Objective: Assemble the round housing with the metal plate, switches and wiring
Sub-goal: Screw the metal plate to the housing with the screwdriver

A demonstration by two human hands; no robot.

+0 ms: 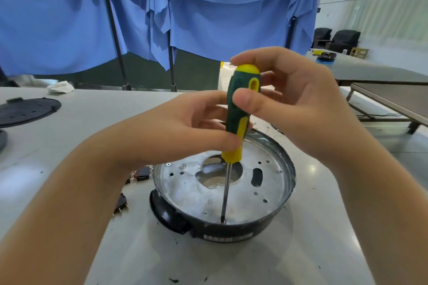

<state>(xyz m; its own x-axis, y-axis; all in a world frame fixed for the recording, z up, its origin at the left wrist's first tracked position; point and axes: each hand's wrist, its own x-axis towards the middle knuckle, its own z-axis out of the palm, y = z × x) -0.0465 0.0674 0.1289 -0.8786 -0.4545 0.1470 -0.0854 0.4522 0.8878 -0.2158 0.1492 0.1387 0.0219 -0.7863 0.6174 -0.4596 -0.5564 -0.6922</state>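
Note:
The round black housing (245, 229) sits on the white table, with the perforated metal plate (190, 192) lying inside it. A green and yellow screwdriver (240, 109) stands upright, its tip down at the plate's near edge by the housing wall. My left hand (185, 127) grips the lower part of the handle. My right hand (289, 104) pinches the upper handle between thumb and fingers. A small black switch (121, 206) with metal pins lies on the table left of the housing. Another black part (142, 174) lies just behind it, partly hidden by my left wrist.
A black round cover (27, 111) lies at the far left of the table. White crumpled cloth (60, 87) sits at the back edge. Blue drapes (208, 18) hang behind. Another table (370, 71) and a bench stand to the right.

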